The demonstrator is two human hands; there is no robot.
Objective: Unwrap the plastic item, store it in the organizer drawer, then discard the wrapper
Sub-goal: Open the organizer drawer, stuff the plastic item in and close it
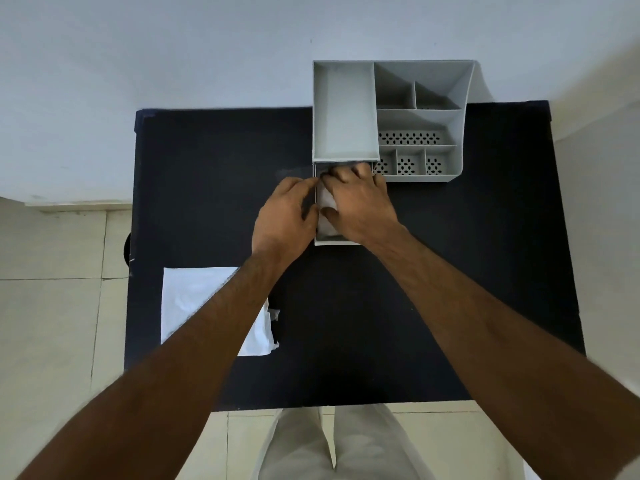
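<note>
Covering open drawer point(334, 241): both hands point(332, 202); wrapper point(194, 299) near-left, apart.

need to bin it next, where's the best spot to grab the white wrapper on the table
Pinch the white wrapper at its ragged torn right edge, coming from the right: that corner is crumpled and lifted, while the rest lies flat. The left forearm covers part of it now.

Plain room, bare white wall point(173, 64), tiled floor point(52, 306), black table point(450, 271)
</note>
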